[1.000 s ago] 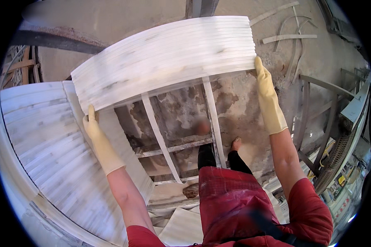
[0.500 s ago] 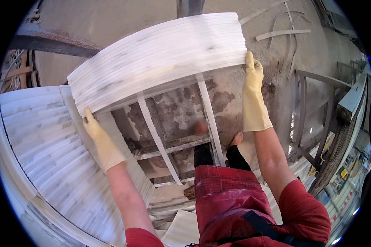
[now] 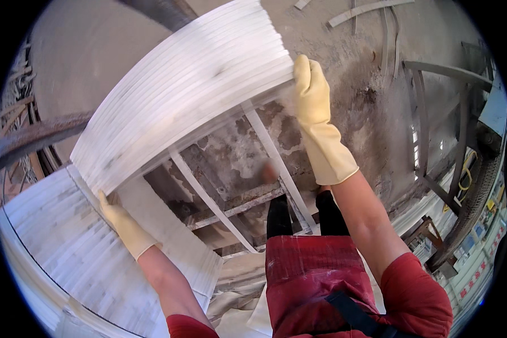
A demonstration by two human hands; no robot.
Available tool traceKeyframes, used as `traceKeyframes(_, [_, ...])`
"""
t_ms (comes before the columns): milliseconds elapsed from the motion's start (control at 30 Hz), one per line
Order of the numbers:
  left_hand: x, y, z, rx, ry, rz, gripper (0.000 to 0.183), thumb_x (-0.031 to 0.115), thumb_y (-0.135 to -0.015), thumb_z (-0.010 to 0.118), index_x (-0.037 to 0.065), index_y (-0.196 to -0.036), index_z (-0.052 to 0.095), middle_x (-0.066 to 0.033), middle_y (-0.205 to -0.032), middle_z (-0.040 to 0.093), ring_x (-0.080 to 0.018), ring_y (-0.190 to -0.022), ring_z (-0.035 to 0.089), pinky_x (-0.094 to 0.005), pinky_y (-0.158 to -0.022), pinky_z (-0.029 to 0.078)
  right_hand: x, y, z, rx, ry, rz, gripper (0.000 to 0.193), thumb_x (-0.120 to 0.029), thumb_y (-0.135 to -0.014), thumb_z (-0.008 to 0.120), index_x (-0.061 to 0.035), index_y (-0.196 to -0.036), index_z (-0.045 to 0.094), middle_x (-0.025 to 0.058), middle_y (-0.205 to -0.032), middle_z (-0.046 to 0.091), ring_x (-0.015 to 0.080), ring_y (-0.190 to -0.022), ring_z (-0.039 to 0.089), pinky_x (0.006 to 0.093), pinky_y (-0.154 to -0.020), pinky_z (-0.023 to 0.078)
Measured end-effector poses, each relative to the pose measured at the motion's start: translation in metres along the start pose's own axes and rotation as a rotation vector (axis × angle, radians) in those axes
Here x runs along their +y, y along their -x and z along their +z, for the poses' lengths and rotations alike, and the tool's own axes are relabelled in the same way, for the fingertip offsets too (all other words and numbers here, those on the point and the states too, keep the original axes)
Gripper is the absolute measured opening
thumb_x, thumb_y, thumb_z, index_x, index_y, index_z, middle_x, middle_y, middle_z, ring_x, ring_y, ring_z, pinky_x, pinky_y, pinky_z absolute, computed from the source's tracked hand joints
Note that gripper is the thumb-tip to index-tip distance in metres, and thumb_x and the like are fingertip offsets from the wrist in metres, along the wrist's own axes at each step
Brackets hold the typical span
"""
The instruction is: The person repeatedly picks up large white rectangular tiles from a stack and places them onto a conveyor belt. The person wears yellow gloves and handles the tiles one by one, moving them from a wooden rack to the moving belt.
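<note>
A broad stack of long white strips (image 3: 194,84), curved in this view and marked with faint grey smudges, lies in front of me on a frame. My left hand (image 3: 123,222), in a cream rubber glove, grips the stack's near left corner with its fingertips. At the opposite end my right hand (image 3: 315,107), gloved the same way, is closed on the near right corner. Both hands seem to hold the nearest strip by its two ends; its lower edge is a little blurred. Fingers behind the edge are hidden.
To the left stands another large stack of white strips (image 3: 67,248). Below the held edge are pale frame bars (image 3: 214,203) over a stained floor (image 3: 231,152). Loose offcut strips (image 3: 372,12) lie far right. A metal frame (image 3: 419,118) stands at the right.
The view has turned, so the stack slants more steeply and sits further left. Both hands appear further left with it, the left one lower, still at the ends.
</note>
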State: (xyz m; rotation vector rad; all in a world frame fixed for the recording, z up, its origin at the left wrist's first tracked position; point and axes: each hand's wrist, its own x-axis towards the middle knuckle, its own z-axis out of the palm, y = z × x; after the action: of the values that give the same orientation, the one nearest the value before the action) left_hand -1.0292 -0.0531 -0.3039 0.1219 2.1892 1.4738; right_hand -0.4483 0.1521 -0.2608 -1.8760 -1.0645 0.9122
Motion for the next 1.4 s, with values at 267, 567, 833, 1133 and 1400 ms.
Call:
traceKeyframes(267, [-0.001, -0.007, 0.003, 0.011, 0.057, 0.052, 0.065, 0.041, -0.089, 0.071, -0.004, -0.132, 0.054, -0.0221, -0.125, 0.061, -0.0342, -0.122, 0.056, -0.0445, -0.107, 0.043, 0.083, 0.003, 0.031, 0.159, 0.104, 0.073, 0.036, -0.032, -0.106, 0.044, 0.0008, -0.11, 0.06, 0.0213, -0.107, 0.064, 0.0356, -0.095, 0.062, 0.0419, -0.085, 0.05])
traceKeyframes(567, [-0.006, -0.01, 0.0, 0.147, 0.028, 0.027, 0.064, 0.044, -0.086, 0.075, -0.004, -0.125, 0.058, -0.0214, -0.115, 0.063, -0.0353, -0.104, 0.061, -0.0467, -0.096, 0.049, 0.097, 0.004, 0.058, 0.3, -0.059, 0.04, 0.042, -0.034, -0.108, 0.04, 0.005, -0.115, 0.053, 0.0192, -0.102, 0.063, 0.0272, -0.093, 0.061, 0.0368, -0.085, 0.048])
traceKeyframes(833, [0.008, -0.009, 0.004, 0.23, -0.008, -0.077, 0.063, 0.041, -0.088, 0.073, -0.005, -0.129, 0.057, -0.0228, -0.125, 0.062, -0.0352, -0.115, 0.059, -0.047, -0.1, 0.048, 0.099, 0.0, 0.038, 0.147, -0.065, 0.127, 0.044, -0.036, -0.105, 0.046, 0.0051, -0.115, 0.058, 0.0178, -0.107, 0.065, 0.0235, -0.098, 0.061, 0.0343, -0.088, 0.047])
traceKeyframes(1133, [0.071, 0.142, 0.182, -0.221, -0.88, 1.132, 0.059, 0.027, -0.093, 0.064, -0.007, -0.139, 0.049, -0.0268, -0.144, 0.049, -0.0396, -0.135, 0.045, -0.0432, -0.114, 0.033, -0.01, 0.009, -0.012, 0.0, -0.537, 0.236, 0.04, -0.027, -0.09, 0.075, 0.0051, -0.111, 0.064, 0.0101, -0.108, 0.068, 0.0139, -0.103, 0.061, 0.0254, -0.092, 0.046])
traceKeyframes(1400, [0.094, 0.224, 0.287, -0.764, -0.857, 1.504, 0.084, 0.062, -0.079, 0.067, 0.006, -0.14, 0.054, -0.0305, -0.143, 0.045, -0.0528, -0.132, 0.038, -0.0601, -0.115, 0.021, -0.025, 0.011, -0.016, -0.019, -0.433, 0.271, 0.044, -0.034, -0.086, 0.076, 0.0045, -0.104, 0.064, 0.0094, -0.102, 0.068, 0.0129, -0.094, 0.06, 0.026, -0.085, 0.047])
